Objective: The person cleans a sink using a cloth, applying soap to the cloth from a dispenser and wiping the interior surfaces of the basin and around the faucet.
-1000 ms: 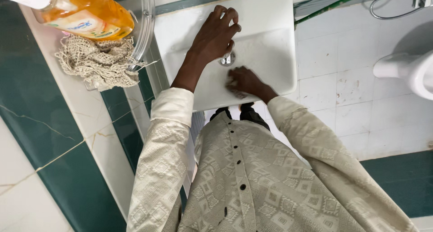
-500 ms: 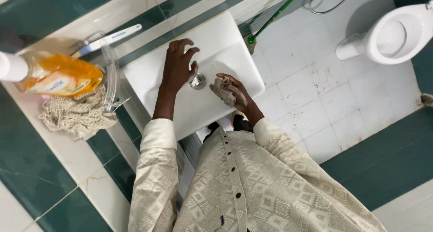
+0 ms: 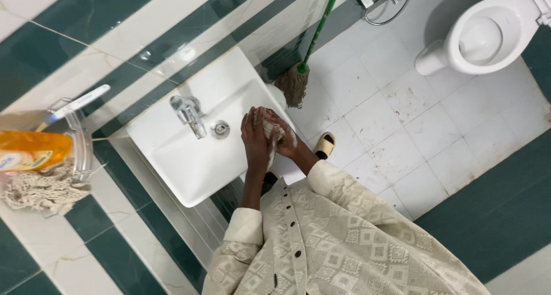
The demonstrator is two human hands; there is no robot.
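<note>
The grip of both hands is closed on one pale scrubbing pad [image 3: 267, 124]: the left hand [image 3: 255, 141] and right hand [image 3: 285, 139] press together around it, over the right edge of the white sink [image 3: 172, 157]. The tap [image 3: 188, 115] and drain [image 3: 220, 129] lie just left of the hands. A mop [image 3: 294, 82] leans behind the sink; a toilet [image 3: 488, 34] stands well apart.

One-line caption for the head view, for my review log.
Both hands, left hand and right hand, squeeze a wet cloth over the white sink beside its tap.
</note>
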